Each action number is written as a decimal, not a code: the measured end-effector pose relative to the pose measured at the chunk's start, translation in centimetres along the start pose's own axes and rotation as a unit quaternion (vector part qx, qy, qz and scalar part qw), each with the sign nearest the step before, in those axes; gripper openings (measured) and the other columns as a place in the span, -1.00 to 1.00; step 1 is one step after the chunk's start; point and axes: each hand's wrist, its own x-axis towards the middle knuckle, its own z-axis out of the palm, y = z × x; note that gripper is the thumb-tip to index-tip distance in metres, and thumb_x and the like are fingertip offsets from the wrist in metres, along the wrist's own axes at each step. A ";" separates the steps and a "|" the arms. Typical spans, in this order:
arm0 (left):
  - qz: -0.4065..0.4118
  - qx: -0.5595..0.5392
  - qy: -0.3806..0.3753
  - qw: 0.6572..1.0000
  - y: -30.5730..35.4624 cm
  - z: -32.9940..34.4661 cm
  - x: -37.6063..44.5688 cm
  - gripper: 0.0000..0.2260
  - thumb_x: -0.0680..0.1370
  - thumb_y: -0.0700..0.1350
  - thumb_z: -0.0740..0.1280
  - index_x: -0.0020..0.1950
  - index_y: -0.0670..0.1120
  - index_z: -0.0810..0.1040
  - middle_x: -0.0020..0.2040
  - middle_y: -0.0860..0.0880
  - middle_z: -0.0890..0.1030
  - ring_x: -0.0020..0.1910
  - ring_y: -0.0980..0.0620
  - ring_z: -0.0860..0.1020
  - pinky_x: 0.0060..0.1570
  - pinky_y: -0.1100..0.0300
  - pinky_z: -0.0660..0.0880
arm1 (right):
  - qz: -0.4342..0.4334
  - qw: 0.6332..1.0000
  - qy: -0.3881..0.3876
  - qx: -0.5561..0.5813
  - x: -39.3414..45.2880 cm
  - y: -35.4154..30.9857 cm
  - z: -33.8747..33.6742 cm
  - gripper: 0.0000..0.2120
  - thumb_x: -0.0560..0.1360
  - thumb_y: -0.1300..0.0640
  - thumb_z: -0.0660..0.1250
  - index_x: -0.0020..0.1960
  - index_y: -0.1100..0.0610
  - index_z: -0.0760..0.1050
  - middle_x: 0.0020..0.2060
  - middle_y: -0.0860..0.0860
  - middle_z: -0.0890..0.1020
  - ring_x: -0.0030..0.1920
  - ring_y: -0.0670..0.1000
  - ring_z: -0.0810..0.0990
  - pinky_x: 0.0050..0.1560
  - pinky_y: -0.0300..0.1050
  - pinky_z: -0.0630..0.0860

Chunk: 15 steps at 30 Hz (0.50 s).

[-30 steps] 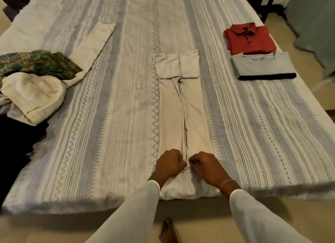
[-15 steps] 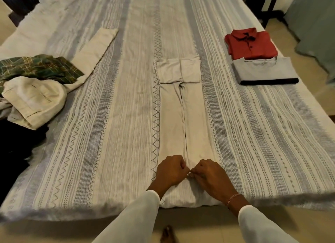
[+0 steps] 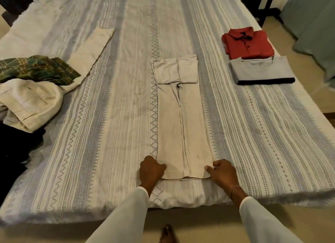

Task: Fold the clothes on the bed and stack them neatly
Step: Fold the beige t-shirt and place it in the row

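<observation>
Beige garment (image 3: pixel 183 119) lies flat in the middle of the bed (image 3: pixel 112 134), already narrowed into a long strip. Its long axis runs straight away from the person, near hem at the bed's front edge, far end topped by a folded-over flap.

Left hand (image 3: pixel 151 171) sits at the near left corner of the strip, fingers curled, pinching the hem edge. Right hand (image 3: pixel 222 174) sits at the near right corner, thumb and fingers nipped onto the cloth there. Both hands hold fabric, one on each corner, the hem stretched between them. Neither is nearer; they are level with each other.

Judgement: the coming move turns on that long axis. With both near corners held, the likely step is to carry the hem forward, away from the body, onto the far flap. The corners need to travel level or the strip will skew.

No containers in view. Finished clothes sit to the right, well apart from the strip: a folded red shirt (image 3: pixel 248 43), and just nearer, a folded grey shirt (image 3: pixel 261 70) on something dark, its far edge overlapping the red one.

Unfolded clothes wait at the left edge: a green checked cloth (image 3: pixel 36 68), pale trousers (image 3: pixel 30 101) with one leg lying out across the bed, and dark fabric (image 3: pixel 16 152) below them, too shadowed to identify.

Task roughly midway: two pieces done, one in hand, several left.
</observation>
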 end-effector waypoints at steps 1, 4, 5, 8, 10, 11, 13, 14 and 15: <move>-0.027 -0.051 -0.026 0.998 -0.1 -0.5 0.3 -0.58 0.41 -0.06 0.60 0.10 -0.23 0.52 0.05 -0.14 0.63 0.03 -0.17 0.64 -0.06 0.06 0.61 | 0.001 1.000 -0.016 0.007 0.2 -0.1 -0.3 -0.75 0.45 0.06 0.55 -0.23 0.20 0.57 -0.37 0.01 0.59 -0.29 0.02 0.56 -0.26 -0.14 0.41; -0.092 -0.185 -0.092 0.974 -0.7 -1.5 0.5 -0.72 0.39 -0.18 0.62 -0.14 -0.24 0.54 -0.17 -0.17 0.63 -0.24 -0.11 0.64 -0.35 0.08 0.60 | 0.016 0.997 -0.050 0.065 0.1 -0.1 -1.3 -0.68 0.44 0.08 0.56 -0.34 0.17 0.50 -0.41 0.07 0.54 -0.33 0.03 0.51 -0.25 -0.07 0.46; -0.102 -0.217 -0.110 0.964 -1.0 -1.8 0.1 -0.74 0.41 -0.20 0.60 -0.19 -0.24 0.53 -0.24 -0.16 0.60 -0.31 -0.09 0.62 -0.40 0.12 0.57 | 0.028 0.992 -0.057 0.107 -0.2 -0.1 -1.7 -0.73 0.44 0.10 0.56 -0.27 0.22 0.55 -0.35 0.13 0.60 -0.28 0.06 0.56 -0.18 0.00 0.56; -0.107 -0.274 -0.153 0.943 -2.3 -2.4 -1.4 -0.78 0.46 -0.23 0.55 -0.21 -0.25 0.53 -0.27 -0.15 0.58 -0.39 -0.05 0.62 -0.39 0.12 0.62 | 0.085 0.967 -0.080 0.227 -1.6 0.4 -2.8 -0.78 0.45 0.21 0.55 -0.23 0.27 0.55 -0.31 0.17 0.61 -0.23 0.08 0.62 -0.11 0.07 0.65; -0.102 -0.278 -0.163 0.941 -3.4 -2.3 -2.4 -0.82 0.47 -0.24 0.54 -0.14 -0.27 0.56 -0.19 -0.19 0.63 -0.33 -0.06 0.65 -0.31 0.08 0.65 | 0.098 0.966 -0.077 0.225 -2.7 1.4 -2.7 -0.74 0.44 0.25 0.55 -0.29 0.18 0.48 -0.36 0.10 0.57 -0.31 0.03 0.57 -0.28 -0.06 0.62; -0.101 -0.278 -0.165 0.941 -4.0 -2.1 -3.0 -0.83 0.47 -0.24 0.53 -0.12 -0.28 0.57 -0.17 -0.19 0.65 -0.30 -0.07 0.67 -0.29 0.07 0.66 | 0.101 0.969 -0.068 0.214 -3.2 2.0 -2.6 -0.72 0.42 0.25 0.57 -0.30 0.17 0.47 -0.37 0.10 0.56 -0.33 0.03 0.56 -0.33 -0.10 0.59; -0.102 -0.283 -0.171 0.938 -4.7 -1.6 -4.2 -0.85 0.48 -0.27 0.52 -0.12 -0.30 0.58 -0.18 -0.18 0.66 -0.25 -0.08 0.67 -0.27 0.05 0.67 | 0.094 0.977 -0.046 0.185 -4.3 3.2 -2.2 -0.71 0.39 0.21 0.60 -0.30 0.16 0.48 -0.37 0.08 0.61 -0.36 0.04 0.56 -0.32 -0.09 0.56; -0.101 -0.282 -0.171 0.939 -4.9 -1.4 -4.6 -0.85 0.48 -0.27 0.52 -0.11 -0.30 0.58 -0.16 -0.19 0.66 -0.23 -0.09 0.67 -0.26 0.03 0.68 | 0.084 0.982 -0.030 0.166 -4.9 3.5 -2.1 -0.73 0.38 0.18 0.61 -0.27 0.15 0.50 -0.35 0.05 0.64 -0.36 0.04 0.58 -0.32 -0.10 0.55; -0.100 -0.284 -0.165 0.939 -5.0 -1.3 -5.0 -0.83 0.48 -0.27 0.52 -0.08 -0.31 0.57 -0.10 -0.22 0.66 -0.19 -0.10 0.67 -0.25 0.02 0.68 | 0.073 0.987 -0.011 0.141 -5.4 3.5 -2.1 -0.73 0.37 0.14 0.62 -0.20 0.14 0.52 -0.30 0.03 0.67 -0.33 0.03 0.60 -0.33 -0.14 0.52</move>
